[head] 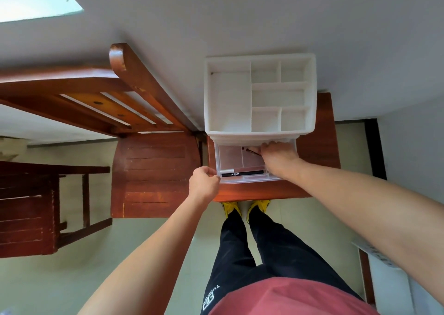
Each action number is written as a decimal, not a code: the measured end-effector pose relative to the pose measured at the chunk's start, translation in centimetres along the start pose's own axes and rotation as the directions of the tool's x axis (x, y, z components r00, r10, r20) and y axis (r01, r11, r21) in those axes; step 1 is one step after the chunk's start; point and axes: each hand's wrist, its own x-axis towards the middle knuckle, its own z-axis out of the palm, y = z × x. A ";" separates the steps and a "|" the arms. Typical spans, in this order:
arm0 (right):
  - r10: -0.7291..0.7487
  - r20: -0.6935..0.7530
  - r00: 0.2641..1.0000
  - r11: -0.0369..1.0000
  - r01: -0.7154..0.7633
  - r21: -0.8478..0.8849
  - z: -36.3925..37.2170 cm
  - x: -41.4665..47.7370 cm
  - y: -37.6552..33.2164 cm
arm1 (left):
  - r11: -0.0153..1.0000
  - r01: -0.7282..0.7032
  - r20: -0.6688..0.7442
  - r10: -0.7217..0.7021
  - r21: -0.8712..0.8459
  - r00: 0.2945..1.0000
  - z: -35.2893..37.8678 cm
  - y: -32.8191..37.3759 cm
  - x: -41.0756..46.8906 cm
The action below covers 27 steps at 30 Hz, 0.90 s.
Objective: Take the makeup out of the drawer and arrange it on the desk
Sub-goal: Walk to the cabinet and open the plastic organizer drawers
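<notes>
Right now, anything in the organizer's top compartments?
No. The white organizer shows only bare compartments on top; the makeup sits in the open clear drawer below, where the right hand reaches.

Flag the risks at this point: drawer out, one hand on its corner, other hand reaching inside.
1. The clear drawer is pulled far out of the white organizer; pulled further, it could drop.
2. The right hand pinches a thin dark item by one end; it may slip.
3. The organizer sits on a small wooden desk; tugging could shift it.
</notes>
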 end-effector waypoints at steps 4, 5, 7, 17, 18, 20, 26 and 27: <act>0.013 -0.017 1.000 0.993 -0.011 0.120 -0.1 -0.5 0.5 | 0.948 -0.126 -0.087 0.158 0.293 0.984 -0.5 1.3 -0.8; 0.017 -0.036 0.999 0.985 -0.010 0.172 -0.3 -0.7 0.7 | 0.914 -0.186 -0.115 0.241 0.360 0.964 -0.6 1.9 -1.1; 0.044 -0.044 0.998 0.946 -0.028 0.324 -1.2 -1.4 1.0 | 0.842 -0.318 -0.107 0.400 0.436 0.910 -0.6 2.9 -1.4; 0.387 -0.016 0.922 0.611 -0.243 0.753 0.6 -9.2 4.2 | 0.508 -0.509 0.391 0.328 0.695 0.860 3.2 5.9 1.3; 0.442 0.000 0.897 0.537 -0.264 0.801 1.5 -9.5 4.3 | 0.489 -0.515 0.412 0.309 0.704 0.857 3.6 5.9 1.8; 0.542 0.092 0.835 0.396 -0.350 0.849 3.3 -9.8 4.1 | 0.455 -0.532 0.450 0.284 0.714 0.846 4.2 5.9 2.6; 0.571 0.487 0.662 -0.261 -0.416 0.871 6.3 -8.7 1.3 | 0.318 -0.588 0.550 0.209 0.744 0.809 5.3 6.1 3.8; 0.533 0.548 0.645 -0.395 -0.383 0.835 6.2 -8.5 0.8 | 0.302 -0.591 0.556 0.203 0.748 0.806 5.3 6.1 3.8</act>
